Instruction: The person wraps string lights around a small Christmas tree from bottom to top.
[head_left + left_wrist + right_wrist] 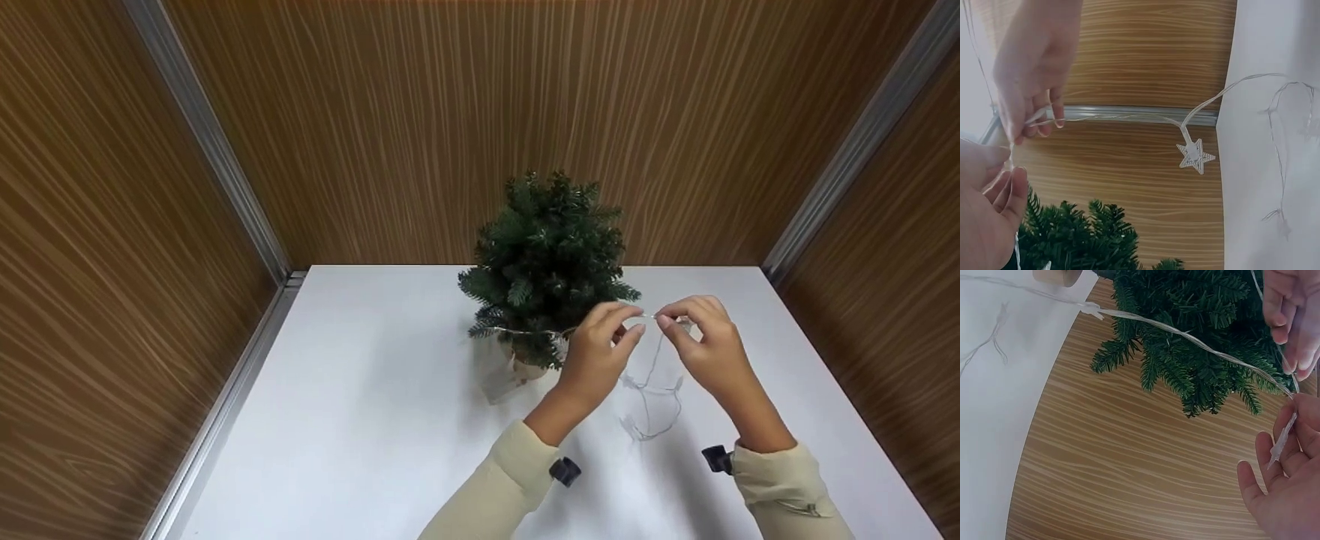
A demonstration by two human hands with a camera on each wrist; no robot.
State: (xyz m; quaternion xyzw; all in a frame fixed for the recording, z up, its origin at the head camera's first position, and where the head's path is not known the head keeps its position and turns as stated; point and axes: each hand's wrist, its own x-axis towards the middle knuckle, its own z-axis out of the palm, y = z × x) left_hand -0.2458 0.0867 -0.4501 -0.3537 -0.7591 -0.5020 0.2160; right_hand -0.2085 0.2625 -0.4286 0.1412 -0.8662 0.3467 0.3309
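Observation:
A string of star lights (1207, 347) on a clear, thin cable runs between both hands, in front of a small green artificial Christmas tree (551, 255). My left hand (596, 349) pinches the cable between thumb and fingertips, close to the tree's lower right branches. Just to its right, my right hand (705, 341) pinches the same cable, fingertips only a short way from the left ones. In the left wrist view a clear plastic star (1196, 156) hangs from the cable. Part of the string crosses the tree's lower branches.
The tree's pale base (529, 371) stands on the white table (337, 420). More cable hangs in a loose loop (660, 431) below my hands. Wood-grain panels (390, 135) rise behind the table and at both sides, with metal strips (217, 142) at the corners.

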